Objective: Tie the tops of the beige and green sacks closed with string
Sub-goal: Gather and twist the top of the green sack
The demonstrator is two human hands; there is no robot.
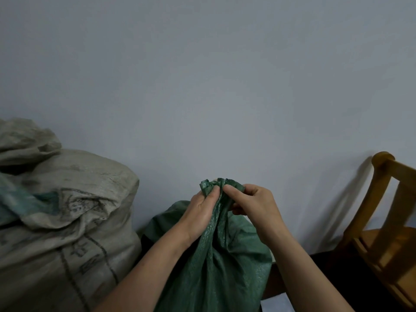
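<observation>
A green woven sack [216,266] stands upright in front of me, its top gathered into a bunched neck. My left hand [202,210] grips the left side of that neck, thumb pressed near the rim. My right hand [252,206] pinches the right side of the neck just below the frayed edge. The two hands nearly touch. A large beige sack [74,221] with dark printed marks stands at the left, its top folded over loosely. No string is visible.
A second crumpled beige sack [22,140] lies behind the big one at the far left. A wooden chair [387,233] stands at the right. A plain pale wall [202,86] fills the background.
</observation>
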